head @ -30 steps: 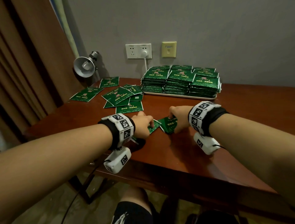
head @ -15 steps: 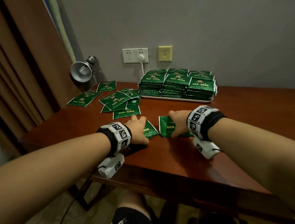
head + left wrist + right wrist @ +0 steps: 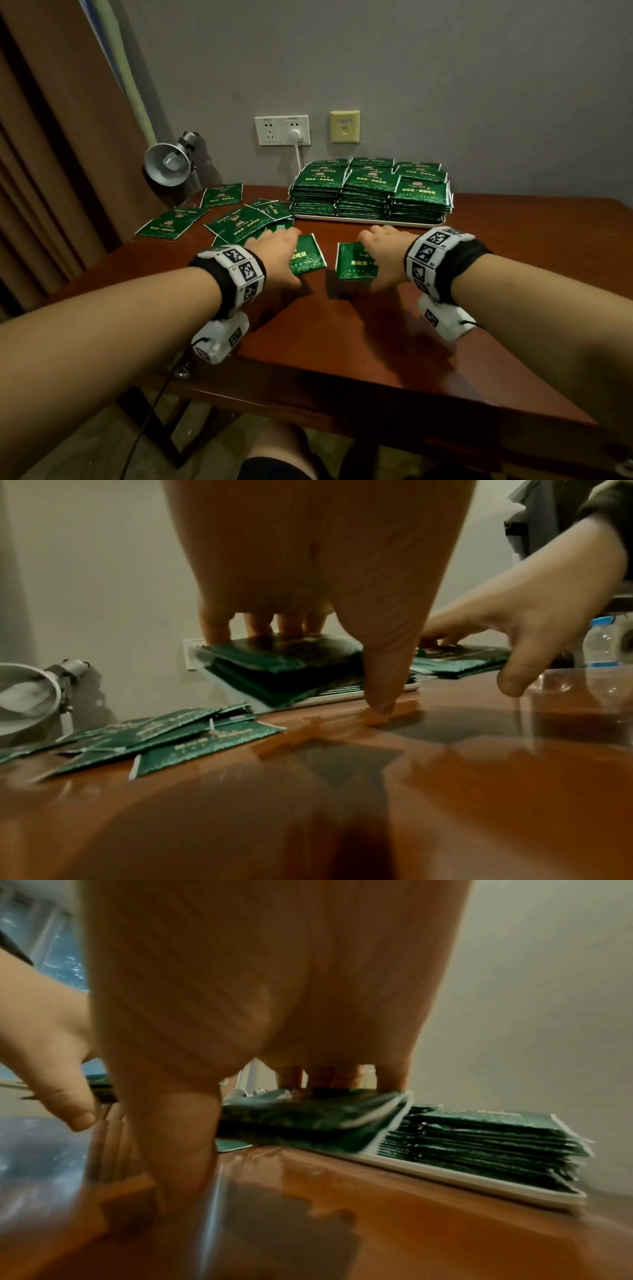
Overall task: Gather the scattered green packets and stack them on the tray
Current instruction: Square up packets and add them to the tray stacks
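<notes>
The tray (image 3: 368, 219) sits at the back of the wooden table (image 3: 376, 335), against the wall, and carries tall stacks of green packets (image 3: 368, 192) in rows that cover almost its whole surface. In front of the tray, the left hand (image 3: 274, 260) holds a small bundle of green packets (image 3: 308, 255), fingers laid along its far edge and thumb reaching down toward the table; the left wrist view shows the fingertips (image 3: 212, 631) on top of the bundle (image 3: 287, 653), which hangs clear of the wood with its near end drooping. Just beside it, also in front of the tray, the right hand (image 3: 383, 260) grips a second bundle (image 3: 356, 262) in the same way, fingers over the top and thumb (image 3: 181, 1139) below; the right wrist view shows this bundle (image 3: 308, 1112) lifted off the table, level with the upper part of the stacks on the tray. The two bundles are close but apart. To the left of the tray, loose packets (image 3: 239, 219) lie scattered and overlapping on the table, some reaching its left edge. Further left of the tray, a metal clamp lamp (image 3: 168, 164) stands at the table's corner. On the wall behind the tray are a white socket (image 3: 282, 130) with a plug in it and a yellowish wall plate (image 3: 345, 126).
</notes>
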Motion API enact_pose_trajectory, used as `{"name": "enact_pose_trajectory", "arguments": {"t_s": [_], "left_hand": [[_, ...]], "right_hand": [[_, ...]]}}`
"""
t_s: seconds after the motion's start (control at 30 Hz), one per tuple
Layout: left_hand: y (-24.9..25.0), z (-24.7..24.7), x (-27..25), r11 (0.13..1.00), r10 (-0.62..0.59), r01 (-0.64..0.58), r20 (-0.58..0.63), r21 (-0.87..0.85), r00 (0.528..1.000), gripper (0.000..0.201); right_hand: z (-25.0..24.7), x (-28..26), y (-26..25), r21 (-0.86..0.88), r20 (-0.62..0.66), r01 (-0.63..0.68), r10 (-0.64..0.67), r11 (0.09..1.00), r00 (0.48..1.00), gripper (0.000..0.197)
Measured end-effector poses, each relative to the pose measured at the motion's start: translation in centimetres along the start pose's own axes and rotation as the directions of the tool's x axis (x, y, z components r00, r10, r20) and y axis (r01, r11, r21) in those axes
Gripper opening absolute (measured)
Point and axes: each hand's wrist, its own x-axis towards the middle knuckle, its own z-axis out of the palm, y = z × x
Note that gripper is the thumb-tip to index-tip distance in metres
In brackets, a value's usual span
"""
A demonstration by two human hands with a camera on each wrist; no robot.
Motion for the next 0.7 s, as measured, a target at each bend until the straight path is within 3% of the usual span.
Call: {"name": "enact_pose_trajectory", "arguments": {"t_s": [0.3,0.7], "left_hand": [[-0.4,-5.4,5.7,0.99,0.132,-0.128,-0.064,0.053,0.989,0.1],[0.5,-11.6,22.3,0.983,0.186,-0.184,-0.091,0.023,0.978,0.09]], "right_hand": [[-3.9,0.6,4.7,0.185,-0.097,-0.061,0.08,0.981,0.992,0.107],[-9.0,12.0,15.4,0.198,-0.149,-0.189,0.22,0.962,0.964,0.072]]}}
